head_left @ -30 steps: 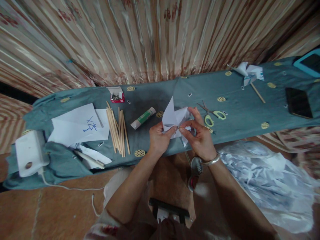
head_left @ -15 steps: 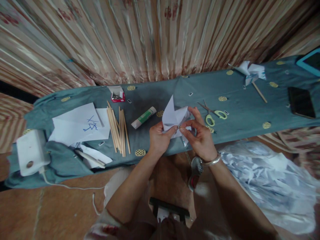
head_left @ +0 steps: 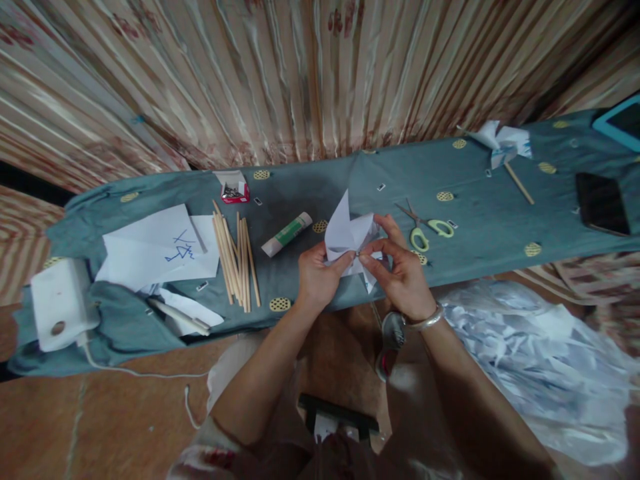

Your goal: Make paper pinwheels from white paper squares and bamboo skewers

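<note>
A folded white paper pinwheel (head_left: 341,230) is held over the front edge of the table. My left hand (head_left: 319,281) grips its left and lower side, the thumb pressing near the centre. At that centre, a small metal pin (head_left: 357,253) is pinched between the thumb and forefinger of my right hand (head_left: 406,279), whose other fingers rest behind the paper's right side. How deep the pin sits is too small to tell. Green-handled scissors (head_left: 425,225) lie just right of the pinwheel, and a glue stick (head_left: 287,235) lies to its left.
Wooden sticks (head_left: 240,260), a red box of small metal pieces (head_left: 235,191) and white paper sheets (head_left: 145,247) lie leftward. A white power device (head_left: 63,303) trails a cable. Rightward are another pinwheel on a stick (head_left: 506,148) and a phone (head_left: 601,203). A plastic bag (head_left: 540,367) bulges below.
Both hands keep nearly the same hold on the pinwheel and pin. Only slight shifts of the fingers and the camera show.
</note>
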### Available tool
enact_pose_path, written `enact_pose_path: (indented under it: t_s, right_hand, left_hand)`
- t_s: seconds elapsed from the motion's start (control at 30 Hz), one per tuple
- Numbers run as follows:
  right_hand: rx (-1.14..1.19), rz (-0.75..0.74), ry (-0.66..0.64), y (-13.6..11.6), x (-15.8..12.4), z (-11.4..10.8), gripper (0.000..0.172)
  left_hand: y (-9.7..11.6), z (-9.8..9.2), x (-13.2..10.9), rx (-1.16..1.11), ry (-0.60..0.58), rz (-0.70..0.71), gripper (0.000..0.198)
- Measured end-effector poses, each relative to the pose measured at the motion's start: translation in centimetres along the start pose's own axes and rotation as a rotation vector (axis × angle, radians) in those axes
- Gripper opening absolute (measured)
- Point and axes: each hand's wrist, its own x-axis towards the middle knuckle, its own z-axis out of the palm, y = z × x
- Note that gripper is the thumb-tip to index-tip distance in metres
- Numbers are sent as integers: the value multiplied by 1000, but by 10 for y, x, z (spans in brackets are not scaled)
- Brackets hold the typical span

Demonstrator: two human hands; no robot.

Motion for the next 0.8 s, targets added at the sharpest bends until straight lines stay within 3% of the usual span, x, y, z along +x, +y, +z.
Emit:
enact_pose_path:
  t_s: [0.27,0.8]
  right_hand:
    - [24,42,-8,-3,-1,1,20]
    - [114,125,-26,-1,0,0,26]
  left_hand:
    - [-2,-1,0,62,-2,28,13]
    - [-6,-6,0,109,-62,56,19]
